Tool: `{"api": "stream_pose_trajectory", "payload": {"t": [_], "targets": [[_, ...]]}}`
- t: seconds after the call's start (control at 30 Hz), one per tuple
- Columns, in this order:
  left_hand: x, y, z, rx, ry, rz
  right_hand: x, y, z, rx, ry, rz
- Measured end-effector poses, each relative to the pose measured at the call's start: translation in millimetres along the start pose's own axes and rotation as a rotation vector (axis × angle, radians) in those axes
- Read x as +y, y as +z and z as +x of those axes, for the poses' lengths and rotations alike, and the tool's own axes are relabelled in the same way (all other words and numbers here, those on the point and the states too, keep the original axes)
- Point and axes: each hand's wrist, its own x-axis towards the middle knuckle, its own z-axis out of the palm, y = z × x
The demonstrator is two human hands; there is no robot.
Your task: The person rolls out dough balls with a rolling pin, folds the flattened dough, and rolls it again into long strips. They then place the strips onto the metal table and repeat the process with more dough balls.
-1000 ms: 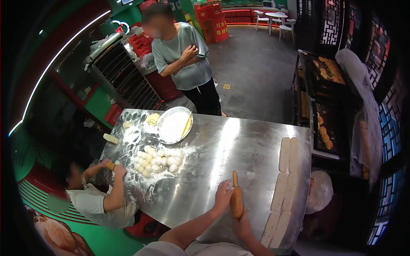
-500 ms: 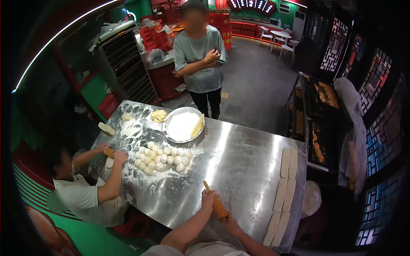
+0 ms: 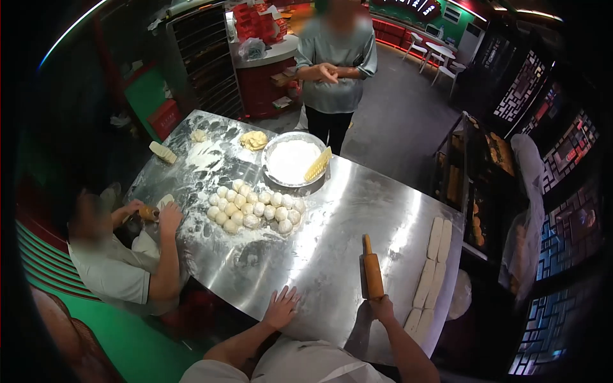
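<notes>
The rolling pin (image 3: 372, 271) is orange-brown; the table (image 3: 357, 210) is silver steel, streaked white with flour; the dough balls (image 3: 255, 209) are pale cream; the dough strips (image 3: 429, 268) off-white; the scraper (image 3: 317, 165) yellow.

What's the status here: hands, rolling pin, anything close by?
Left hand open, flat on the steel table. Right hand shut on the rolling pin at its near end, pin pointing away. Dough strips just right of it; dough balls apart, mid-table.
</notes>
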Motion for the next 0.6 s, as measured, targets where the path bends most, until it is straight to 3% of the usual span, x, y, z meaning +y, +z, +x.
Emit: {"api": "stream_pose_trajectory", "payload": {"t": [0.07,0.1,0.17,0.23,0.33,0.43,0.53,0.6], "targets": [[-22,-19,-4,0.018,-0.074,-0.026,15,1,8,-0.481,0.550,0.446],[-40,-17,-1,0.076,-0.138,-0.095,15,4,4,-0.435,0.587,0.486],[-67,-28,14,0.283,-0.241,-0.170,4,7,3,-0.392,0.628,0.524],[-91,-47,35,0.418,-0.339,-0.201,-9,0,3,-0.383,0.564,0.343],[-116,-69,75,0.562,-0.319,-0.206,-26,-9,4,-0.374,0.591,0.344],[-118,-95,126,0.551,-0.261,-0.277,-23,-9,6,-0.420,0.657,0.389],[-105,-107,174,0.543,-0.200,-0.198,-9,1,1,-0.356,0.589,0.429],[-101,-100,194,0.448,-0.170,-0.212,-36,-16,-2,-0.369,0.589,0.345]]}}
